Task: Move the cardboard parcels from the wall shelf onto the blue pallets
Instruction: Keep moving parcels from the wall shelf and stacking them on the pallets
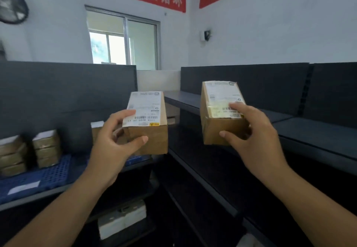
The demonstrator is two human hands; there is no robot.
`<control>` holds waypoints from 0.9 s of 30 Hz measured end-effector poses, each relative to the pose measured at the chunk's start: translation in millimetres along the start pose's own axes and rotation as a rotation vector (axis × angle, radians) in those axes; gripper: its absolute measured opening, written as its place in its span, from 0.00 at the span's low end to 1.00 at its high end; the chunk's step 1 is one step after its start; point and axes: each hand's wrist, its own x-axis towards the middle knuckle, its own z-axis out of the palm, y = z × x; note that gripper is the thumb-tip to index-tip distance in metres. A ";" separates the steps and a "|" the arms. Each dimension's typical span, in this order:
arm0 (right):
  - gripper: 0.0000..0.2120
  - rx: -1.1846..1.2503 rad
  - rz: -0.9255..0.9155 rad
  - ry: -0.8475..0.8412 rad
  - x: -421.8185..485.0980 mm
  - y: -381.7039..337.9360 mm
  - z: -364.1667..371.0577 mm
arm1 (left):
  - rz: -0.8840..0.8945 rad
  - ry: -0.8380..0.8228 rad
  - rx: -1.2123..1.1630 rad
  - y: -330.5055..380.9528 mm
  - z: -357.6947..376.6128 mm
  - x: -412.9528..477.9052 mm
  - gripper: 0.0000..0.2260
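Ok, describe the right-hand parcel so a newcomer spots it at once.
From the window, drop right to the dark shelf. In front of it the right hand grips a cardboard parcel. Unlike the other parcel in the left hand, a yellowish strip crosses its white label.

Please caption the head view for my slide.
Left hand holds the left parcel, right hand the right parcel, near the blue pallet.

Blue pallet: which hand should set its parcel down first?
Likely left. The left hand grips its parcel right beside the blue pallet, on the left. The right hand holds the other parcel by the dark shelf, farther from it.
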 end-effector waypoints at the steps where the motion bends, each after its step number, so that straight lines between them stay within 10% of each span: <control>1: 0.31 0.018 0.000 -0.014 5.3 -4.7 20.9 | -0.003 0.019 0.016 -7.3 -19.7 6.8 0.28; 14: 0.31 0.195 0.026 -0.232 52.3 -18.5 265.9 | -0.162 0.185 0.178 -135.8 -206.9 74.9 0.27; 27: 0.29 0.256 0.080 -0.455 104.9 96.0 470.8 | -0.314 0.296 0.296 -307.0 -212.7 131.4 0.30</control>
